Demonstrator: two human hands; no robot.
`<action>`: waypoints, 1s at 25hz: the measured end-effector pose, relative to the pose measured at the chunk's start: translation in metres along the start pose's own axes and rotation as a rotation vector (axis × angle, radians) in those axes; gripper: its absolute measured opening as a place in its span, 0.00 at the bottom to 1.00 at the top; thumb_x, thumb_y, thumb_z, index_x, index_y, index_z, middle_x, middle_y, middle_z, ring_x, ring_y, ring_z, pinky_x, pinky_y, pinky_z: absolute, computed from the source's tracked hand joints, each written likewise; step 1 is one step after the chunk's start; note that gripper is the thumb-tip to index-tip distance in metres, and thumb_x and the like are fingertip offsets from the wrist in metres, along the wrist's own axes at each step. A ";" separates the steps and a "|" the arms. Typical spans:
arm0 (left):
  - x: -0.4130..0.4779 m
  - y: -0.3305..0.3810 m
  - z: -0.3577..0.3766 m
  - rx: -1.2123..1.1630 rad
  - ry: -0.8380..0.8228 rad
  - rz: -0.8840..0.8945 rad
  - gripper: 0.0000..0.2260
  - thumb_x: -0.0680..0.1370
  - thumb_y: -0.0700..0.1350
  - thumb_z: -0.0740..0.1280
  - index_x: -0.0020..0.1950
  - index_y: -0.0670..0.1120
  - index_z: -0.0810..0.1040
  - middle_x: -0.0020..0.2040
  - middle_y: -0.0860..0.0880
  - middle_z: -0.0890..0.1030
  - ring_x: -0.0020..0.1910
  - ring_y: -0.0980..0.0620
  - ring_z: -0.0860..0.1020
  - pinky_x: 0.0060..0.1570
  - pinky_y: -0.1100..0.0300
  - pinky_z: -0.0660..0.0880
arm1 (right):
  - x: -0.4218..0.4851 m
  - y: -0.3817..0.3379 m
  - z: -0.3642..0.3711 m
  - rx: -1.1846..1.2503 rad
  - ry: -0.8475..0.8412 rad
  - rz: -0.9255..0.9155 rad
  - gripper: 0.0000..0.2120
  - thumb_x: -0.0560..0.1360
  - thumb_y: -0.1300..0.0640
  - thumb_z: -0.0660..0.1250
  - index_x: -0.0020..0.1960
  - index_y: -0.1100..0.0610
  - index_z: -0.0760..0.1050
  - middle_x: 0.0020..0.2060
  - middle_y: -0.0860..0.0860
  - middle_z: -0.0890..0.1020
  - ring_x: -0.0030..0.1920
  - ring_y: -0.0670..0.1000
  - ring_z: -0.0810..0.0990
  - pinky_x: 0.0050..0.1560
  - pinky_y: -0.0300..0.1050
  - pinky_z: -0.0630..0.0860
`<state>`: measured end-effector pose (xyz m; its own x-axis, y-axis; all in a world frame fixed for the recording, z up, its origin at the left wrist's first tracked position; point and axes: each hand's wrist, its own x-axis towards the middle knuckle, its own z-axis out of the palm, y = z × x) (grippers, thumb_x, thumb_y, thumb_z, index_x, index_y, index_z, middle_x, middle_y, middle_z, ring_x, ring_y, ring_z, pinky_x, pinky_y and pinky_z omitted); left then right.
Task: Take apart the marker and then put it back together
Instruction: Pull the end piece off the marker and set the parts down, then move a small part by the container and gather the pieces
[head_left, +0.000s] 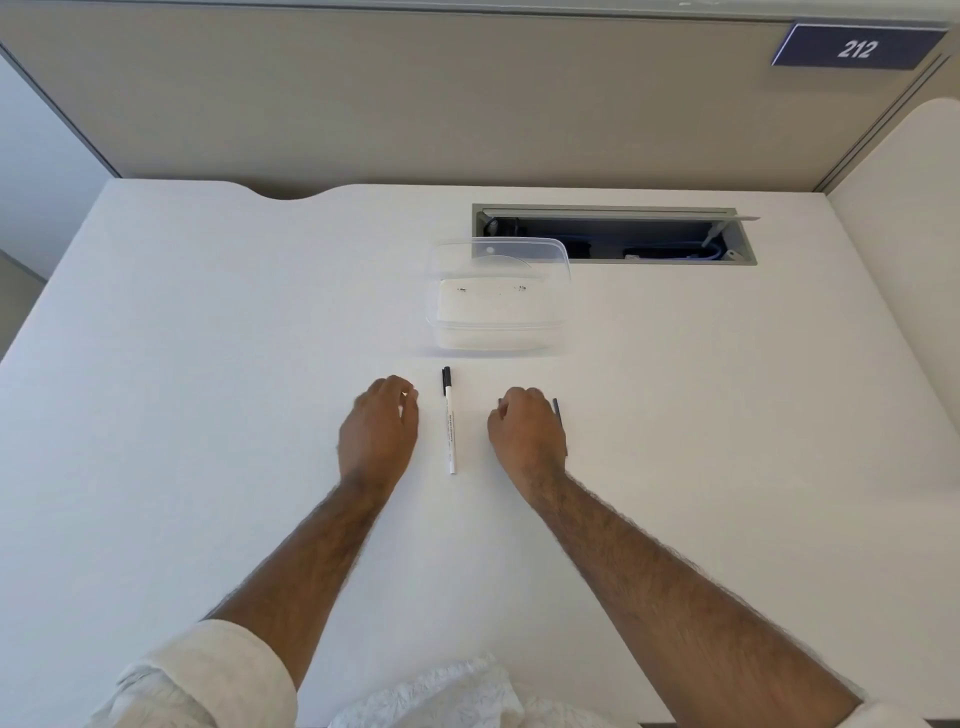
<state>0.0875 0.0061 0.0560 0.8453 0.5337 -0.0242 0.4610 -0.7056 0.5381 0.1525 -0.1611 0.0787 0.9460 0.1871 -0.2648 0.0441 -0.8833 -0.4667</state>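
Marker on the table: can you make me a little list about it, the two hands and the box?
marker: white with a black far end, lies flat between the hands, touched by neither
left hand: rests left of the marker, fingers loosely curled, holds nothing
right hand: right of the marker, fingers curled
dark thing: thin, at the right hand's outer edge; cannot tell if it is held
box: clear plastic, behind the marker, apart from it
table: white
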 end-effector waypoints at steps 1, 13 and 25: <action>0.001 -0.011 0.002 0.059 0.037 0.062 0.12 0.83 0.49 0.61 0.62 0.47 0.78 0.61 0.48 0.81 0.59 0.44 0.78 0.59 0.48 0.76 | 0.003 0.004 -0.003 -0.046 -0.004 -0.006 0.09 0.79 0.57 0.59 0.52 0.60 0.76 0.50 0.53 0.77 0.47 0.55 0.78 0.43 0.46 0.72; 0.010 -0.050 0.032 0.322 -0.116 0.083 0.30 0.83 0.59 0.43 0.84 0.47 0.49 0.84 0.44 0.47 0.83 0.43 0.45 0.80 0.44 0.44 | 0.016 -0.005 0.004 -0.214 -0.114 0.006 0.09 0.78 0.63 0.59 0.52 0.61 0.77 0.53 0.56 0.78 0.48 0.58 0.82 0.49 0.48 0.75; 0.010 -0.051 0.034 0.352 -0.119 0.077 0.32 0.82 0.61 0.41 0.84 0.49 0.46 0.84 0.46 0.44 0.83 0.45 0.43 0.80 0.44 0.44 | 0.088 -0.067 -0.074 -0.300 0.121 -0.385 0.08 0.76 0.58 0.62 0.49 0.59 0.79 0.49 0.56 0.79 0.46 0.60 0.80 0.44 0.52 0.78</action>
<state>0.0820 0.0318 -0.0009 0.8971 0.4296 -0.1034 0.4419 -0.8697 0.2200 0.2562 -0.1173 0.1494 0.8728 0.4879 -0.0132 0.4705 -0.8482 -0.2434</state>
